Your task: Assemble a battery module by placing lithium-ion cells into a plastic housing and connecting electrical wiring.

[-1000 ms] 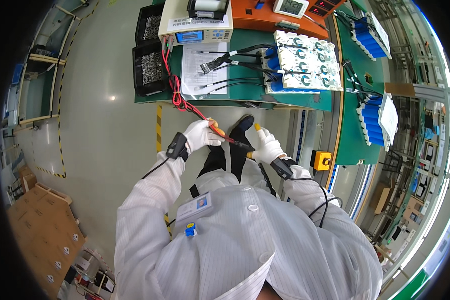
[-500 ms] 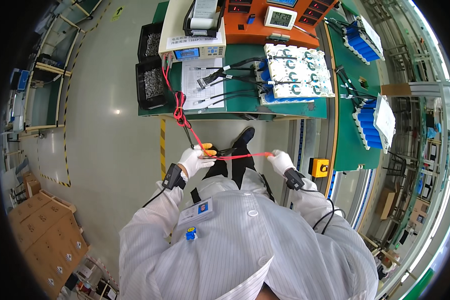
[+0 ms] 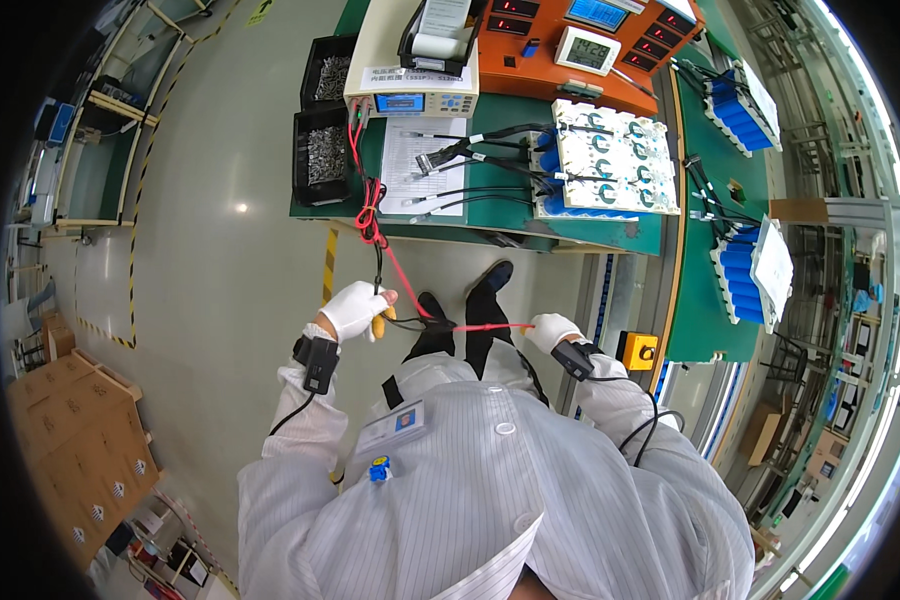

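In front of my body, over the floor, my left hand (image 3: 358, 310) is closed around a black test lead (image 3: 410, 323). To its right, my right hand (image 3: 552, 332) pinches the end of a red test lead (image 3: 485, 327), which is stretched sideways. Both leads cross between my hands and run up through a tangled red loop (image 3: 369, 222) at the bench's front edge. From there they reach a bench meter (image 3: 460, 103) with a small blue screen. White gloves with yellowish fingertips cover my hands.
On the green bench (image 3: 510, 232), a blue-cell battery pack (image 3: 620, 165) with black cables lies beside a printed sheet (image 3: 400, 150). Black bins (image 3: 301, 165) hold small metal parts. An orange console (image 3: 510, 75) stands behind. More packs (image 3: 738, 265) sit right, above a yellow knob box (image 3: 638, 351).
My left hand has moved left and slightly down, drawing the black lead away from the red one. My right hand has lowered slightly, still pinching the red lead. The view has shifted a little.
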{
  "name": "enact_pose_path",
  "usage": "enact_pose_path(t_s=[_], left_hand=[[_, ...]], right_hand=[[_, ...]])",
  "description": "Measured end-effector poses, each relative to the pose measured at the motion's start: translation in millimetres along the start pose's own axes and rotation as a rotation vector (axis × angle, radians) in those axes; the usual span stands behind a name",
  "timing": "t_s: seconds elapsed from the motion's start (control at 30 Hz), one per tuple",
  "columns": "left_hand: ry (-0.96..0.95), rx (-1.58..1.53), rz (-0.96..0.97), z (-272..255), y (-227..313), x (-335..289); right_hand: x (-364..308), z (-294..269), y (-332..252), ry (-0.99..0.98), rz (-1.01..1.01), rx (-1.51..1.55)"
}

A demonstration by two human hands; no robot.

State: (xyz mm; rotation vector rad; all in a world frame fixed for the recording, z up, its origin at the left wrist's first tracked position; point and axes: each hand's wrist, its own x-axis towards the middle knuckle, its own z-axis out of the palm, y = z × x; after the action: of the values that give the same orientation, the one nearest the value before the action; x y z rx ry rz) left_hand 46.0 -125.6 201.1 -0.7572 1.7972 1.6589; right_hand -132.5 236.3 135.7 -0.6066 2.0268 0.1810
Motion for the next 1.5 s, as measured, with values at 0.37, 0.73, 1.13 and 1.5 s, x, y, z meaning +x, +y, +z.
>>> enact_pose_path(t_s=[0.37,0.73,1.13,1.5], left_hand=[[-0.296,-1.294,0.146,58,-66,33],[-0.075,-0.567,0.11,111,-42,86],[1.093,0.53,0.619,31,40,120],[0.764,0.703,0.166,38,58,117]], right_hand=[[-68,-104,-46,0.218,-0.281,0.819],[-181,-193,-90,0.409,-0.916,0.59],[-92,-221,-57,0.974,-0.435,1.34],[-22,-237,-53,0.882,-0.538,1.952]])
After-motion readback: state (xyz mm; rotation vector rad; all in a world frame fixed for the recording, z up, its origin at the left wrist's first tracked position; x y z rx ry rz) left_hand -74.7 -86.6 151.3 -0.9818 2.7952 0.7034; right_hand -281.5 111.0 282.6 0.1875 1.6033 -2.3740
